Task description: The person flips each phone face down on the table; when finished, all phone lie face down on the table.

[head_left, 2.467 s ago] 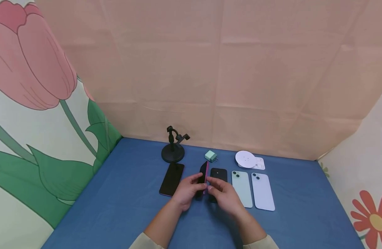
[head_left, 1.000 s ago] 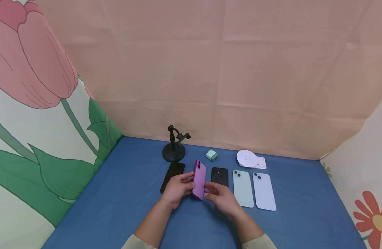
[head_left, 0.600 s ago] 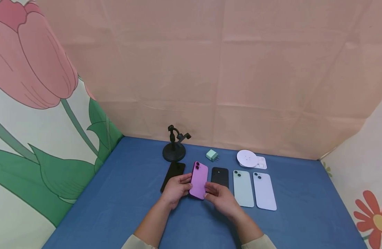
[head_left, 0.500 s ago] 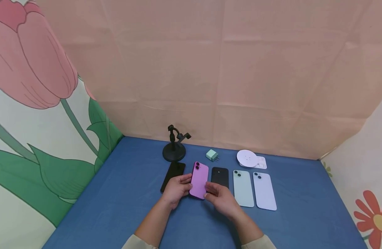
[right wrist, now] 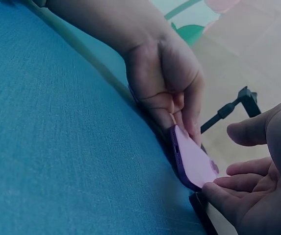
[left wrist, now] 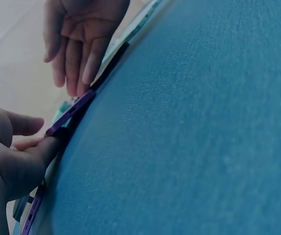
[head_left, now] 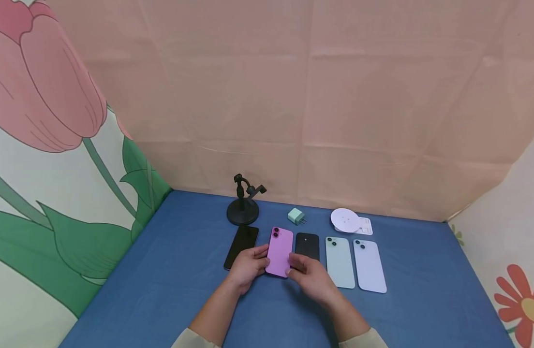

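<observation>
A purple smartphone (head_left: 279, 253) lies back side up between the two hands, its camera lenses at the top left. My left hand (head_left: 248, 266) holds its left edge, with a finger under the rim and the thumb beside it. In the left wrist view, the smartphone (left wrist: 71, 113) is tilted slightly, its left side raised off the cloth. My right hand (head_left: 311, 276) has fairly straight fingers touching or nearly touching the right edge. In the right wrist view, the right hand's fingertips (right wrist: 218, 188) are at the smartphone's (right wrist: 194, 159) side, with the thumb held away.
A dark-screened phone (head_left: 242, 246) lies left; a black phone (head_left: 307, 245), a pale green phone (head_left: 339, 263) and a lavender phone (head_left: 369, 266) lie right. Behind stand a black stand (head_left: 243, 211), a mint charger plug (head_left: 296, 216) and a white disc (head_left: 345, 220) on the blue cloth (head_left: 154, 270).
The purple smartphone was on edge between both hands; it has turned back side up and come down nearly flat. Over the last half second, phone and hands barely shift.
</observation>
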The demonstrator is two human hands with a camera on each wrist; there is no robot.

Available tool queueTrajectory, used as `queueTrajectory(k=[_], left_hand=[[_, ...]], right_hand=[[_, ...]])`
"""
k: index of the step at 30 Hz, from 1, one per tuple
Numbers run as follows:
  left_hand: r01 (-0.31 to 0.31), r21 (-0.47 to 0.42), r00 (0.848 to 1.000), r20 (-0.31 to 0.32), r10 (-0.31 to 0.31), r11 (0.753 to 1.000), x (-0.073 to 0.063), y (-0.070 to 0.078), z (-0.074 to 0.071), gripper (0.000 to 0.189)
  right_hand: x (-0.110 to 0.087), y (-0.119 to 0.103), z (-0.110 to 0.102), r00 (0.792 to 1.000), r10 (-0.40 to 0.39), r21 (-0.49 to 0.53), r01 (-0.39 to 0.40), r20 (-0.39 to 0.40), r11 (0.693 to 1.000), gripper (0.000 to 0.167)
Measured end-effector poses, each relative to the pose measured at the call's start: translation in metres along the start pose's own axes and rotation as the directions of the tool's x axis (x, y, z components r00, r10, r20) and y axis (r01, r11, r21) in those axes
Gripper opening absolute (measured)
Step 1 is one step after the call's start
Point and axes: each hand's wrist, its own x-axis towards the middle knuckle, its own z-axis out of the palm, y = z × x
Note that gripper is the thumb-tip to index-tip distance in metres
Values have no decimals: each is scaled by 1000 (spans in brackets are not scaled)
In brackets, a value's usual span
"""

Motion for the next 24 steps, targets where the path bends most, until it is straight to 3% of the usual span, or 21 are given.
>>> queueTrajectory(k=[12,24], left_hand=[[-42,44,996,85,38,998,-9,8,-9,57],[-62,99,992,114,50,993,-17,10,-12,59]], right_hand=[[0,4,-1,1000,0,-27,0,9,1000,55],[-1,1,1,1000,-24,-24,24,6,999,55]])
